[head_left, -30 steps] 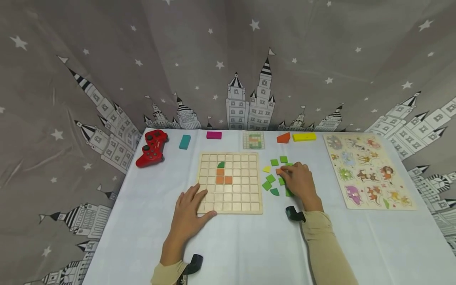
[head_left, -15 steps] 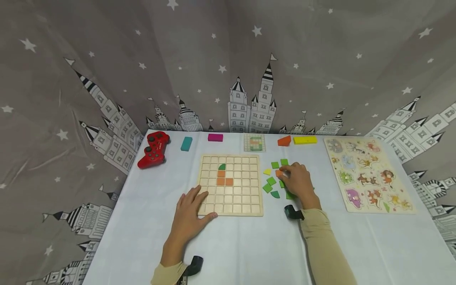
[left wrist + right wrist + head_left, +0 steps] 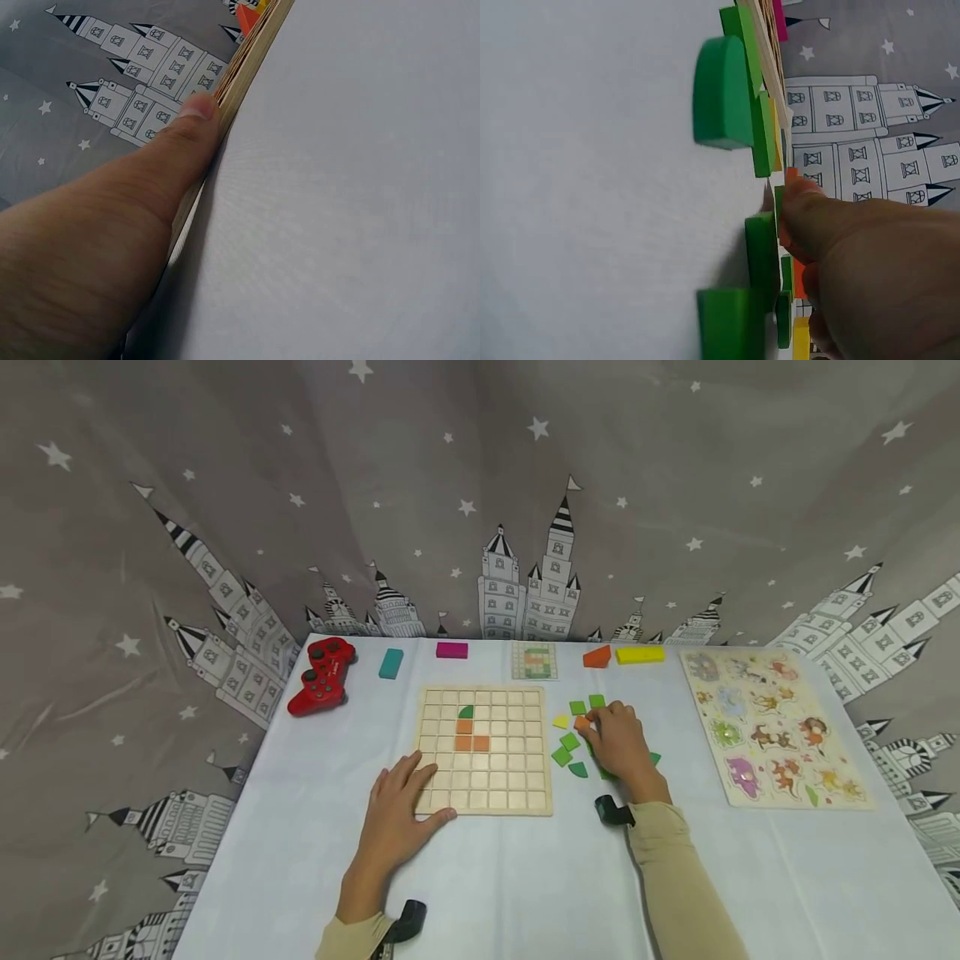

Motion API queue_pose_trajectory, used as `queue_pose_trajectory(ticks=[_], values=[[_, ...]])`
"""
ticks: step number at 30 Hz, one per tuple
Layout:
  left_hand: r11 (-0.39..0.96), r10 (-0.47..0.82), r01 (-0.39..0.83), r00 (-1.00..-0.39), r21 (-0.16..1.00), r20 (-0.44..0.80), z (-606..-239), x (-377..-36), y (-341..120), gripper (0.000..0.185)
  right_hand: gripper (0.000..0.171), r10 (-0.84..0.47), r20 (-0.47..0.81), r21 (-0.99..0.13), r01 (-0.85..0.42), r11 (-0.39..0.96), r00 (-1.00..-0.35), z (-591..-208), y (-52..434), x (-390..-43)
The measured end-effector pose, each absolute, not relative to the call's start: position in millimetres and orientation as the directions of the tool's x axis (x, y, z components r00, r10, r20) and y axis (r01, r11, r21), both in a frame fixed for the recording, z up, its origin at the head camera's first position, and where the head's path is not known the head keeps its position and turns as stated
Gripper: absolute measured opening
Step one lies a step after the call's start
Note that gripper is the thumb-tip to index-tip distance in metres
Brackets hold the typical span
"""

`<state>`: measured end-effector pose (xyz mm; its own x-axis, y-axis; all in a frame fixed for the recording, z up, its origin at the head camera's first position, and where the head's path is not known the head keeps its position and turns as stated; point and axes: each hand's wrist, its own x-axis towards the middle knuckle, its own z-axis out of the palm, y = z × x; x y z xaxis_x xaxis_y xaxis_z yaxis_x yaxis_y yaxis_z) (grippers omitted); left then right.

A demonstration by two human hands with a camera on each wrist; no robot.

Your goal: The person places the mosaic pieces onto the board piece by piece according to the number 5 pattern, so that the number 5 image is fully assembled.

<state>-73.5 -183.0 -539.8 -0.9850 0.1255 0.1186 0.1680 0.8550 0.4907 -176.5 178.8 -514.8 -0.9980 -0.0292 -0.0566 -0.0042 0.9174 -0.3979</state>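
Two hands, one steadying and one picking

We are pressing our left hand (image 3: 397, 814) flat, fingers spread, on the near-left corner of the wooden grid board (image 3: 483, 750) at the desk's middle, likely so it stays put. Our right hand (image 3: 618, 742) is pinching an orange square tile (image 3: 581, 723) among the loose green tiles (image 3: 567, 748) just off the board's right edge.

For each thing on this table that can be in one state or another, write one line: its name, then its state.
Grid board: flat, mostly unfilled; three orange tiles and one green tile seated.
Left hand: fingers straight, resting on the board's near left corner.
Right hand: pinching an orange tile among the loose green tiles.
Animal puzzle: flat, all pieces in.
Red gamepad: lying untouched.
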Motion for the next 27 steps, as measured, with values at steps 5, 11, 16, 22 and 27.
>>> queue_pose_trajectory(ticks=[5, 11, 16, 22, 27], values=[[0.857, 0.131, 0.171, -0.985, 0.487, 0.116, -540, -73, -183, 0.080, 0.044, -0.052, -0.021, -0.418, -0.039, 0.908, -0.998, -514, 170, -170], [0.856, 0.138, 0.170, -0.985, 0.489, 0.101, -539, -74, -183, 0.081, 0.040, -0.169, 0.072, -0.416, -0.184, 0.891, -0.983, -510, 139, -160], [0.853, 0.133, 0.169, -0.985, 0.494, 0.108, -539, -74, -183, 0.080, 0.034, -0.305, 0.144, -0.415, -0.337, 0.845, -0.941, -510, 107, -155], [0.852, 0.132, 0.146, -0.989, 0.503, 0.064, -540, -71, -181, 0.081, 0.032, -0.373, 0.106, -0.350, -0.386, 0.854, -0.922, -515, 83, -155], [0.858, 0.127, 0.146, -0.989, 0.491, 0.073, -538, -72, -181, 0.081, 0.034, -0.402, 0.110, -0.305, -0.416, 0.857, -0.909, -514, 74, -159]])
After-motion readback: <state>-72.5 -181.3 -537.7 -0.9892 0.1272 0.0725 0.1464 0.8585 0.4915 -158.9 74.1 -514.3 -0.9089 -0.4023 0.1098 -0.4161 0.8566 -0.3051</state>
